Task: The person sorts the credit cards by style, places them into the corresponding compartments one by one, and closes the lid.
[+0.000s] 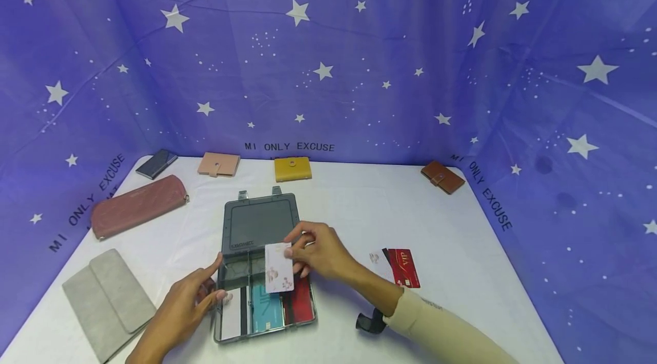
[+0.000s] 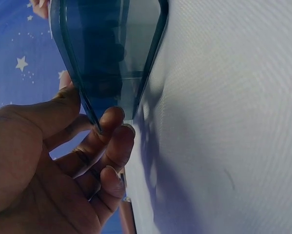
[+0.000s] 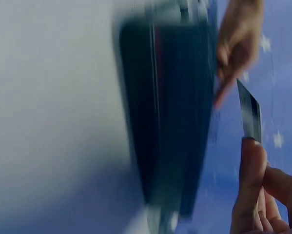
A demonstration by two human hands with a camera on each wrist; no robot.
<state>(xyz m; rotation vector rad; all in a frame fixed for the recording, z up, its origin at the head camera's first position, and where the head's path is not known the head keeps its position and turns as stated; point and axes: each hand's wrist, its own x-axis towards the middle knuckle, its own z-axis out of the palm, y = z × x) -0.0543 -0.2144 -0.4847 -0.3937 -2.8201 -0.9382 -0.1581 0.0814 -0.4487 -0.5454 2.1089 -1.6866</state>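
Observation:
A grey see-through plastic case lies with its lid folded back, its tray divided into compartments. Pinched between the thumb and fingers of my right hand is a white card with a pale flower print, held over the tray. In the right wrist view the same card appears nearly edge-on. My left hand grips the case's left rim, thumb over it and fingers outside. The front compartments hold a white card with a black stripe, a teal card and a red card.
Right of the case lie a red card and a white card. Wallets in brown, yellow, pink and dark grey line the back. At left are a mauve zip pouch and a grey wallet.

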